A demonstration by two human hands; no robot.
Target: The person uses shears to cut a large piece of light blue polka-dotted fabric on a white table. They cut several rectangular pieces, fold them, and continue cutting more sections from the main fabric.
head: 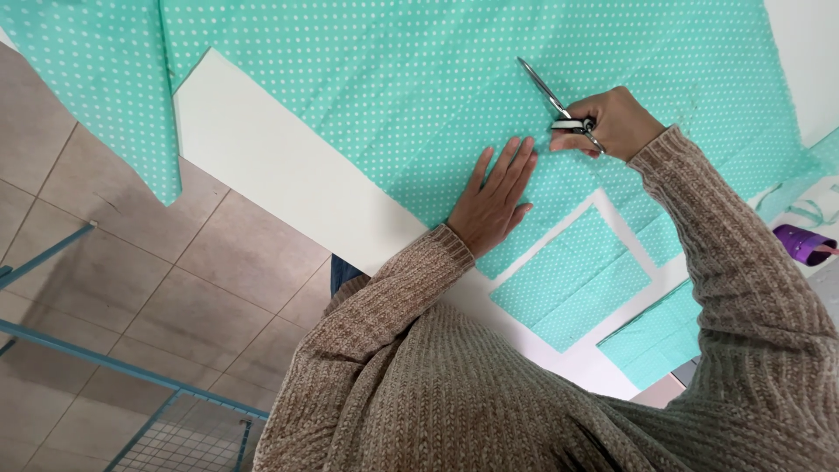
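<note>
A large sheet of mint-green fabric with white dots (384,79) lies spread over a white table (262,149). My left hand (496,197) rests flat on the fabric with its fingers together. My right hand (612,122) grips a pair of metal scissors (552,100) just beside the left fingertips. The blades point away from me along the fabric. Both arms wear a brown ribbed knit sweater.
Cut rectangles of the same dotted fabric (572,275) lie on the table near my body. A purple object (802,243) and fabric strips sit at the right edge. A blue metal wire rack (166,419) stands on the tiled floor (201,262) to the left.
</note>
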